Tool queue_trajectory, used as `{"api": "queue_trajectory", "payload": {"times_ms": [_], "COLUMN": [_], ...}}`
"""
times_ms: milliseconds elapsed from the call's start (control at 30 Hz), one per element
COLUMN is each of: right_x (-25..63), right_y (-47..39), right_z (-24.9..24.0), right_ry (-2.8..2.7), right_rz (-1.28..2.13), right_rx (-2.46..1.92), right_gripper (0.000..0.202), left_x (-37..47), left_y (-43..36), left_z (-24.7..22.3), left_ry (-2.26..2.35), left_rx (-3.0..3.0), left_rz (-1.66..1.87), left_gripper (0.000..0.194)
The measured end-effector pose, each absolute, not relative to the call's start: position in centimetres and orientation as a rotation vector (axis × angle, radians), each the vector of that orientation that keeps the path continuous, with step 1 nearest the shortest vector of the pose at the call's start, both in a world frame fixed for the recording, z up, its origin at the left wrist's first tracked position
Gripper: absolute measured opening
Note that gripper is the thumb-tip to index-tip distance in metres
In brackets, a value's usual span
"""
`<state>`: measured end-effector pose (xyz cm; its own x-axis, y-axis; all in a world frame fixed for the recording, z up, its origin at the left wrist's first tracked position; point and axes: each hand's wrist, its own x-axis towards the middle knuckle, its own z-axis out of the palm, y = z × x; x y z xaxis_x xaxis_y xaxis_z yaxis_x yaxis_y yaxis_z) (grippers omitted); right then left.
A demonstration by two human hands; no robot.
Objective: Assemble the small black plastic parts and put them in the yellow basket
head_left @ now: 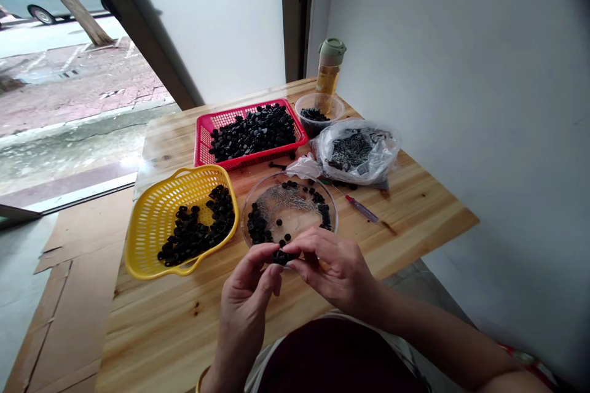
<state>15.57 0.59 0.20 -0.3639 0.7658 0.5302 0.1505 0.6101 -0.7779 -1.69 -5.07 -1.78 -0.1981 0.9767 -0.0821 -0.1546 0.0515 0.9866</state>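
Between my two hands is a small black plastic part [280,256], just over the near rim of a clear round tray [244,212]. My left hand [251,285] pinches it from the left with thumb and forefinger. From the right, the fingertips of my right hand [334,267] close on the same part and hide some of it. Inside the tray lie thin metal pins [295,198] and small black round pieces [258,226], heaped mostly along the left and right sides.
A yellow basket [145,221] with black parts stands left. Behind are a red basket [199,138] of black caps, a clear tub [342,112], a plastic bag [389,150] of dark pieces and a bottle [330,64]. A screwdriver [362,209] lies right of the tray.
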Motion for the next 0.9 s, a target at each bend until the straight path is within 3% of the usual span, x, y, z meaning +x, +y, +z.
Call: {"api": "queue_trajectory", "payload": {"times_ms": [900], "right_x": [15.84], "right_y": [0.87], "right_z": [1.14], "right_ry": [-1.859], "right_rz": [1.075], "right_rx": [-0.626], "right_gripper": [0.011], "left_x": [-2.41], "left_y": [-5.06], "left_z": [-1.63], "left_ry": [1.137], "left_rx": [0.976], "left_rz": [1.401], "left_gripper": [0.012]}}
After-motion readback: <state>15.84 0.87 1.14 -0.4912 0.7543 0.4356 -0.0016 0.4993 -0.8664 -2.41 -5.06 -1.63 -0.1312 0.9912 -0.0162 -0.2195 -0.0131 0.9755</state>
